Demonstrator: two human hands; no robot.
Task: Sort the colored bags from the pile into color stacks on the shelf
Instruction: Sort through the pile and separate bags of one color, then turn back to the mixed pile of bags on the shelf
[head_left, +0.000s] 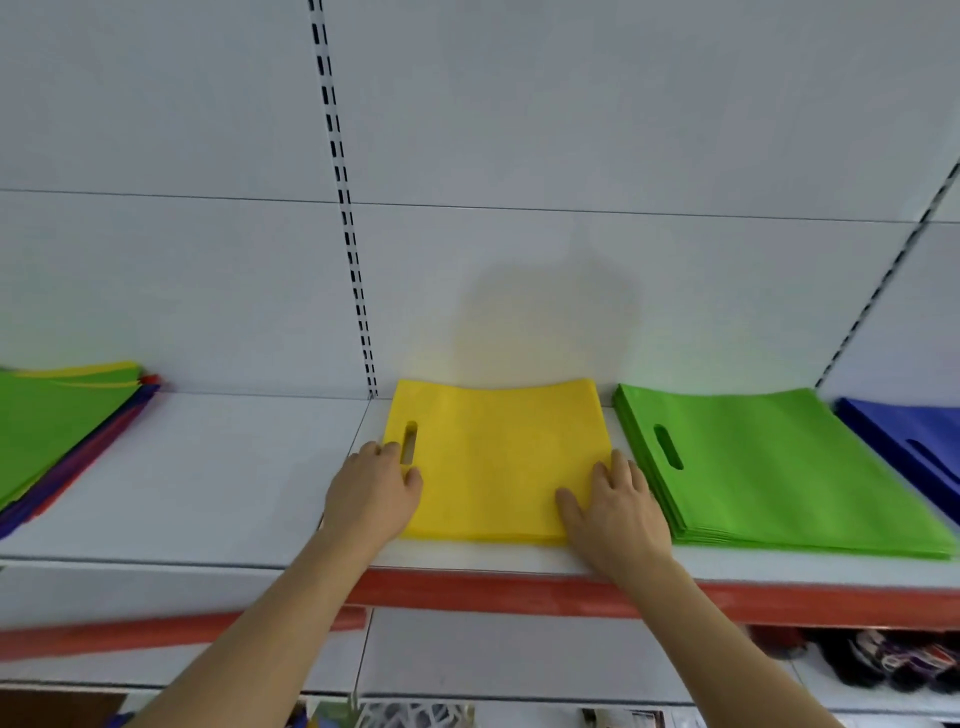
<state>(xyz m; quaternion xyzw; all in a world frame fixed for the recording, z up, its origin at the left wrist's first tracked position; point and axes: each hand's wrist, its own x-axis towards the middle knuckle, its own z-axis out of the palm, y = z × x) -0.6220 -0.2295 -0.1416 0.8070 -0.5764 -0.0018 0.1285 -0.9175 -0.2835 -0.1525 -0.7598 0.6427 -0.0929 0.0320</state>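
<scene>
A flat stack of yellow bags lies on the white shelf, handle slot to the left. My left hand rests on the stack's left edge beside the slot, fingers curled at the edge. My right hand lies flat on its front right corner, fingers spread. To the right sits a thick stack of green bags, then a stack of blue bags at the frame edge. The mixed pile of colored bags, green on top with yellow, red and purple edges, lies at the far left.
The shelf has a red front strip and a white back panel with a slotted upright. Bare shelf lies between the mixed pile and the yellow stack. A lower shelf at the bottom right holds dark packaged goods.
</scene>
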